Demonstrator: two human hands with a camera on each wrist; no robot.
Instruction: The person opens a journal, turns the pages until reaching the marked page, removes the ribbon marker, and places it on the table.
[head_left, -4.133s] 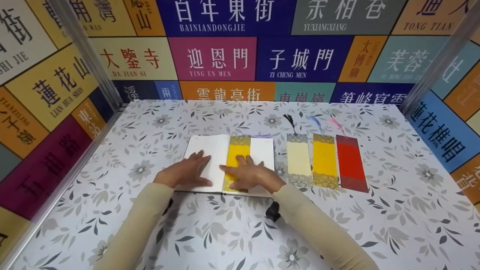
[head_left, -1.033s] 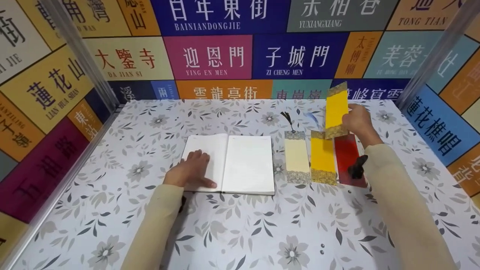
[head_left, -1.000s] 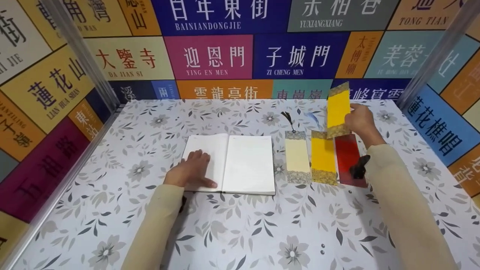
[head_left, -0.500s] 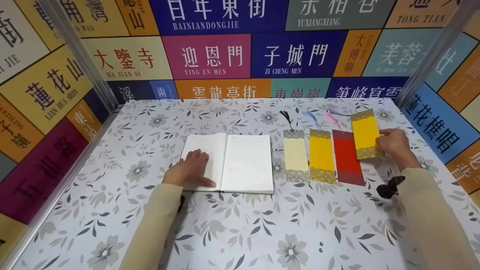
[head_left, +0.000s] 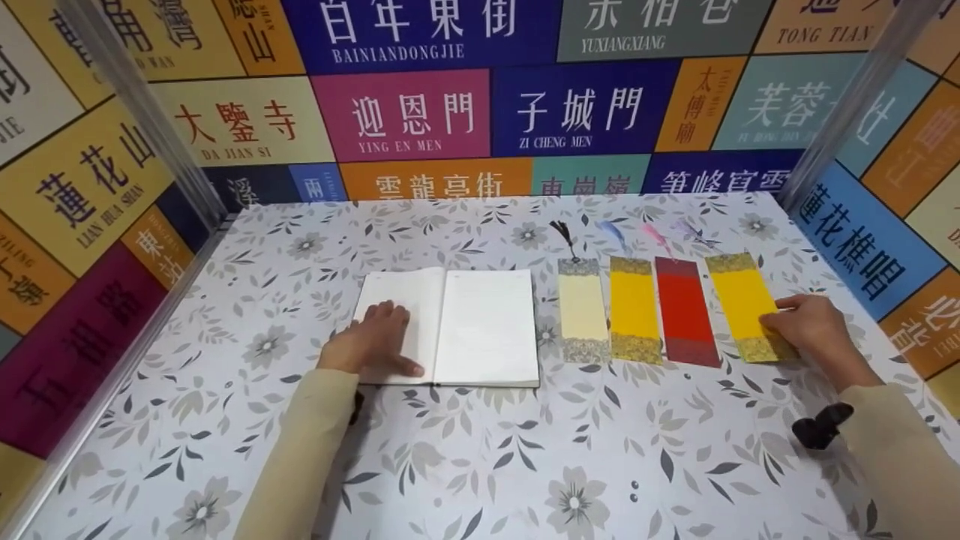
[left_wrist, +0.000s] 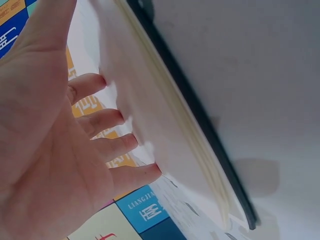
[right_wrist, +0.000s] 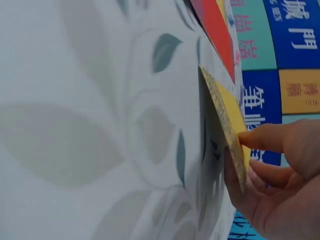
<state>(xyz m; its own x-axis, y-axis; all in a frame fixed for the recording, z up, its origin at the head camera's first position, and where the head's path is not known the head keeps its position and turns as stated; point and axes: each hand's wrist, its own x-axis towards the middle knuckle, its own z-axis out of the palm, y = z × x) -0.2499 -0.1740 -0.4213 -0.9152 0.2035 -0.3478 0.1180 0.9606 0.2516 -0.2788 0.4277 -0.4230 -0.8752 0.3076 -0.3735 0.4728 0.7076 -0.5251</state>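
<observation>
My right hand (head_left: pixel 814 330) pinches a yellow bookmark (head_left: pixel 744 307) by its right edge, thumb on top and fingers beneath. In the right wrist view this bookmark (right_wrist: pixel 227 107) is tilted, one side near the tabletop and the held side raised. A pale purple tassel (head_left: pixel 696 232) lies beyond its far end. My left hand (head_left: pixel 367 341) rests on the left page of an open notebook (head_left: pixel 487 330) with blank white pages. From the left wrist, its fingertips (left_wrist: pixel 150 171) touch the page, fingers spread, and the notebook's dark cover edge (left_wrist: pixel 200 120) shows.
Left of the held bookmark, a red bookmark (head_left: pixel 688 311), another yellow bookmark (head_left: pixel 635 311) and a cream bookmark (head_left: pixel 583 309) lie in a row, tassels pointing away. The floral-patterned table (head_left: pixel 450 457) ends at sign-covered panels (head_left: pixel 420 112) at the back and sides.
The yellow bookmark has left the notebook's right page. My right hand has carried it rightward over the row and down to the red bookmark's right. My left hand stays on the left page.
</observation>
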